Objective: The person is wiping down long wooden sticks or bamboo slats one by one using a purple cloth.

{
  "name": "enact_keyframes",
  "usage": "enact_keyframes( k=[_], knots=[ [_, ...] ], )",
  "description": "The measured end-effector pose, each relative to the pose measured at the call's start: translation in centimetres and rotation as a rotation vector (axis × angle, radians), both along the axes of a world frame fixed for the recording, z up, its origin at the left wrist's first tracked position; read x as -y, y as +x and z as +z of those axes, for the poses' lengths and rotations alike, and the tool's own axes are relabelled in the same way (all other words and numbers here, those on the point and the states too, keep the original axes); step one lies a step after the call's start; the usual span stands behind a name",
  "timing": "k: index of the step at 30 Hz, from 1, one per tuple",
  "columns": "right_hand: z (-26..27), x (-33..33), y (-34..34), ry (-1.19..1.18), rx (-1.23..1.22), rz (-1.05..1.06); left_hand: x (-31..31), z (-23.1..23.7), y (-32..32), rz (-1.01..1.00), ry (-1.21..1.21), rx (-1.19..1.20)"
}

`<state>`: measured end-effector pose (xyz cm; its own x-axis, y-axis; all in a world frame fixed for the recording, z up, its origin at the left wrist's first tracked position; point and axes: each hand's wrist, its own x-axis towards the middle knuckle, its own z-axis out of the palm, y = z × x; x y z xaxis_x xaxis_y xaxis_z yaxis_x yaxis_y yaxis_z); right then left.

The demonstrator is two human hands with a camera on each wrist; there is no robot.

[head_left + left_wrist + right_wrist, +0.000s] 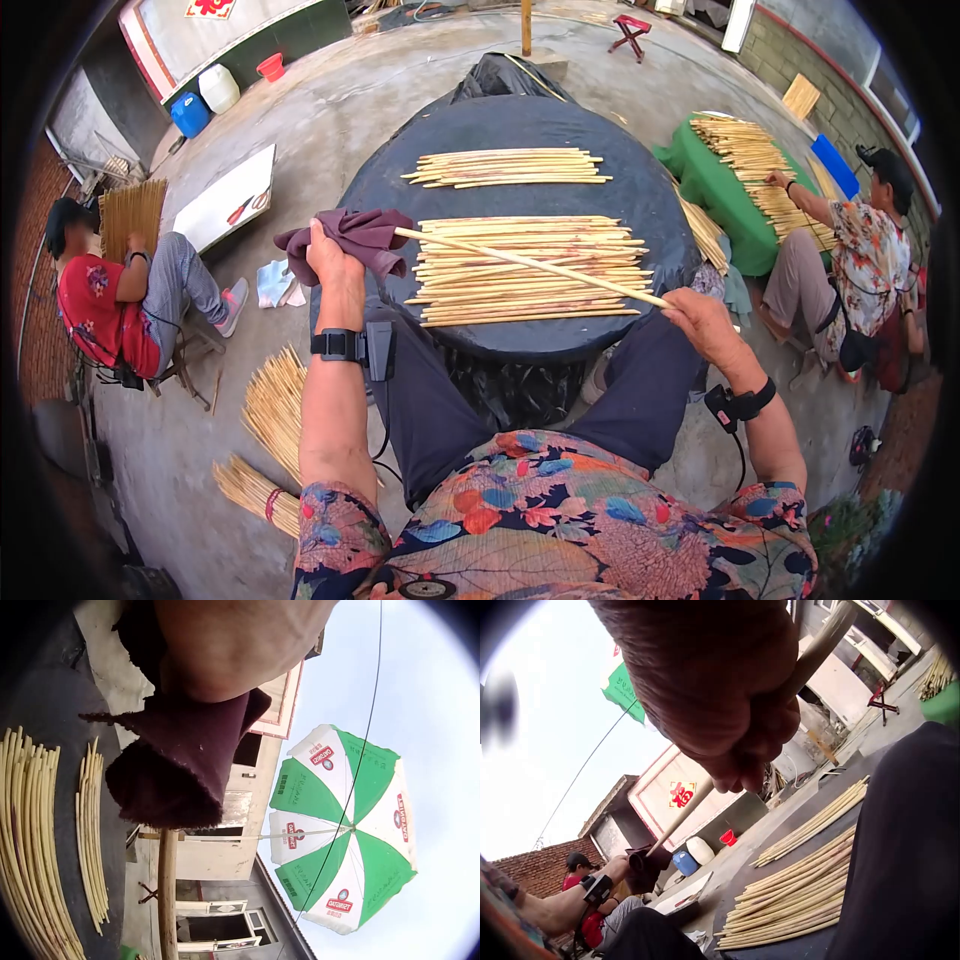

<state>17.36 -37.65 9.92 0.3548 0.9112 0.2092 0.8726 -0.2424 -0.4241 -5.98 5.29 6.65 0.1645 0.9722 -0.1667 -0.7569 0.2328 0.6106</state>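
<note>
Maroon cloth around one pale stick

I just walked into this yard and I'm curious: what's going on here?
A seated person's left hand grips a maroon cloth around a pale stick, while the right hand holds the stick farther along. It slants above the larger batch of sticks on a dark round table; a smaller batch lies beyond. At right, another person has a hand at sticks on a green-covered table.
</note>
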Motion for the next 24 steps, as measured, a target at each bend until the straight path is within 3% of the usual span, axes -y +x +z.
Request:
enact_keyframes(
  k=[2,4,5,8,12,16,20,22,23,24],
  knots=[
    [0.2,0.2,0.8,-0.003,-0.054,-0.079,1.0,0.4,-0.4,-0.160,0.096,0.024],
    [-0.3,-0.8,1.0,0.122,-0.334,-0.158,2.0,-0.2,0.4,-0.259,0.151,0.082],
    [-0.7,-1.6,0.7,0.127,-0.334,-0.167,2.7,-0.6,1.3,-0.363,0.206,0.143],
    [-0.9,-5.7,-1.9,0.151,-0.602,-0.058,8.2,2.4,3.0,-0.541,0.231,0.216],
    [-3.1,-11.0,-4.3,0.088,-0.868,0.105,11.1,2.2,5.0,-0.727,0.306,0.273],
    [-5.1,-14.4,-6.2,0.051,-1.028,0.198,13.4,1.6,5.6,-0.694,0.321,0.163],
    [-7.4,-15.8,-7.1,-0.013,-0.903,0.237,14.6,1.0,6.2,-0.632,0.388,-0.014],
    [-6.1,-15.7,-7.9,0.109,-0.381,0.261,14.7,0.9,6.6,-0.614,0.398,-0.087],
    [-5.1,-15.1,-7.3,-0.109,-0.484,0.180,14.2,0.5,6.7,-0.576,0.607,-0.337],
    [-4.5,-14.8,-6.5,-0.113,-0.483,0.178,13.7,0.1,6.9,-0.526,0.810,-0.589]
  ],
)
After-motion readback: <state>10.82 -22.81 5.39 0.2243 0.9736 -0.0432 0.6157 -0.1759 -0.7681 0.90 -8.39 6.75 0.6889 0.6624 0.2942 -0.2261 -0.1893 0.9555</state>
